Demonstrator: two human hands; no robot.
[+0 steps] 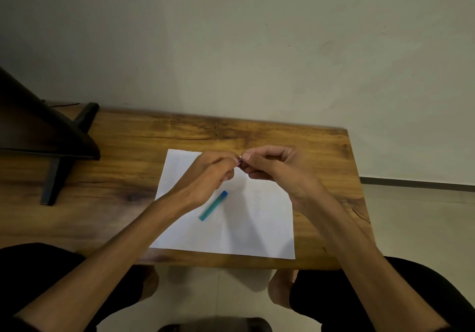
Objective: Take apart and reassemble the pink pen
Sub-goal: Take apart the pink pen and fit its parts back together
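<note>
My left hand (209,175) and my right hand (272,168) meet fingertip to fingertip above the far part of a white sheet of paper (257,223). Between the fingertips a small dark piece of the pen (240,162) shows; the fingers hide the remainder of it, and no pink colour can be made out. A teal pen cap with a blue end (213,205) lies at a slant on the paper, below my left hand and apart from both hands.
The paper lies on a wooden table (123,177) against a pale wall. A dark stand with black legs (54,151) occupies the table's far left. The table's right edge (359,190) drops to a tiled floor. My knees show under the near edge.
</note>
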